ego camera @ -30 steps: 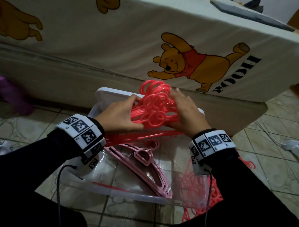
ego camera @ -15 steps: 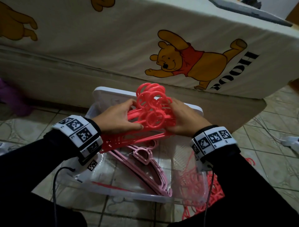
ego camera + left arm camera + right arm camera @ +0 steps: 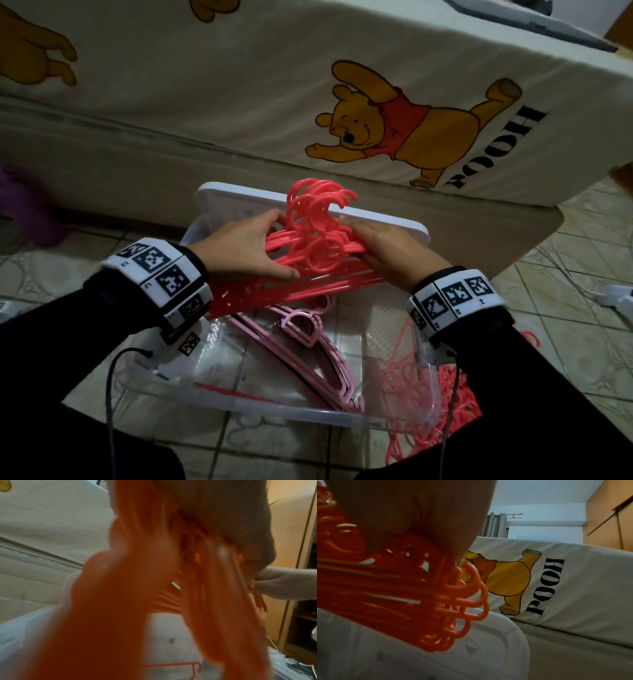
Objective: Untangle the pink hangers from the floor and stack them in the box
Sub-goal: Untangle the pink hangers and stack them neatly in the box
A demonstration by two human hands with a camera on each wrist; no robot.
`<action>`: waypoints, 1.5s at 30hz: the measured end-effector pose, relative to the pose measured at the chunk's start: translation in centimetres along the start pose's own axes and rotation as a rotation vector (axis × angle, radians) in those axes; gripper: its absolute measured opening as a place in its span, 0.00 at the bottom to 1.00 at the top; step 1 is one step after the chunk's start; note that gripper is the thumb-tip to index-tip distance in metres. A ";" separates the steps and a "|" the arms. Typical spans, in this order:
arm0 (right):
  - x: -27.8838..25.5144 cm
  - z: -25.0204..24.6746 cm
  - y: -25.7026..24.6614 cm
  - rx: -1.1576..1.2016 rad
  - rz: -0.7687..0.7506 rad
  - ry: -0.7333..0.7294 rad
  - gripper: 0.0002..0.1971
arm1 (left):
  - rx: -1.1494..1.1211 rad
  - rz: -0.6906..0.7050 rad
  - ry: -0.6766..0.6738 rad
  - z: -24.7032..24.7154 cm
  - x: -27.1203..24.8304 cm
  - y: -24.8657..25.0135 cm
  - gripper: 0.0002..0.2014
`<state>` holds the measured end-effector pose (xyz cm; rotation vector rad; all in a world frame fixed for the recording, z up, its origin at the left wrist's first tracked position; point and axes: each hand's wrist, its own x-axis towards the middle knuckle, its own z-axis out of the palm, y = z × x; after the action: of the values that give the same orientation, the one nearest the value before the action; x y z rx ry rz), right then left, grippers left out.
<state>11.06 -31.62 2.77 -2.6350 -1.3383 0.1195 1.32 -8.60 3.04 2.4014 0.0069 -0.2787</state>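
My left wrist view blurs the hanger bundle (image 3: 315, 253). Both my left hand (image 3: 245, 248) and right hand (image 3: 390, 250) clamp its thin plastic hooks above the clear box (image 3: 424, 404).

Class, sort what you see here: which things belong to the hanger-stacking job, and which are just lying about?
Job: coral hanger bundle held by left hand and right hand; clear box; pale pink hangers inside it; tangled hangers on the floor.

Lying about: Pooh-print mattress; white lid; purple item; white cable.
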 end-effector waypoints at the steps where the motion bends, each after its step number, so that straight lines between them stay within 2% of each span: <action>1: 0.0 0.1 -0.2 -0.003 0.006 0.008 0.25 | 0.009 -0.005 0.000 0.0 0.0 0.0 0.46; 6: -0.3 -0.1 -0.4 0.103 0.007 -0.027 0.27 | 0.019 -0.022 0.008 0.1 -0.2 -0.1 0.34; 9: -0.4 0.1 -0.4 0.119 0.013 -0.034 0.31 | 0.021 -0.006 0.004 0.2 -0.3 0.0 0.33; 13: 0.3 1.0 -0.9 -0.024 0.123 0.106 0.27 | 0.024 0.028 -0.015 0.4 -0.4 0.3 0.33; 16: 0.6 1.6 -1.9 -0.033 0.183 0.210 0.24 | 0.041 0.035 -0.003 0.7 -0.3 0.5 0.31; 18: 0.8 2.0 -2.7 -0.033 0.212 0.250 0.25 | 0.088 0.035 0.015 0.8 -0.3 0.6 0.32; 21: 1.0 2.3 -3.6 -0.056 0.230 0.292 0.19 | 0.124 0.060 0.014 0.8 -0.2 0.6 0.35; 23: 1.0 2.3 -3.8 -0.066 0.229 0.288 0.18 | 0.147 0.088 0.044 0.7 -0.4 0.7 0.37; 27: 0.8 1.8 -4.3 -0.061 0.148 0.240 0.19 | 0.189 0.132 0.120 0.4 -0.8 0.8 0.31; 30: 0.6 0.9 -3.6 -0.033 0.060 0.154 0.25 | 0.221 0.144 0.121 0.3 -0.7 0.5 0.31; 32: 0.7 0.8 -3.0 0.003 0.102 0.142 0.26 | 0.227 0.141 0.111 0.3 -0.4 0.3 0.34; 35: 1.0 1.3 -3.3 -0.019 0.160 0.188 0.14 | 0.218 0.120 0.068 0.6 -0.1 0.3 0.38; 38: 1.1 1.4 -3.6 -0.085 0.168 0.199 0.10 | 0.200 0.125 0.023 0.7 -0.1 0.3 0.38; 40: 1.2 1.1 -3.4 -0.118 0.164 0.206 0.09 | 0.277 0.163 0.075 0.8 -0.1 0.2 0.36; 42: 1.3 0.9 -3.2 -0.135 0.170 0.208 0.08 | 0.474 0.168 0.160 1.1 -0.3 0.1 0.33; 45: 1.4 1.0 -3.4 -0.126 0.181 0.200 0.10 | 0.715 0.147 0.221 1.8 -0.4 0.1 0.23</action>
<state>8.99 -28.39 2.47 -2.7808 -1.0760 -0.2050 0.53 -9.81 1.84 3.1100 -0.1978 0.0760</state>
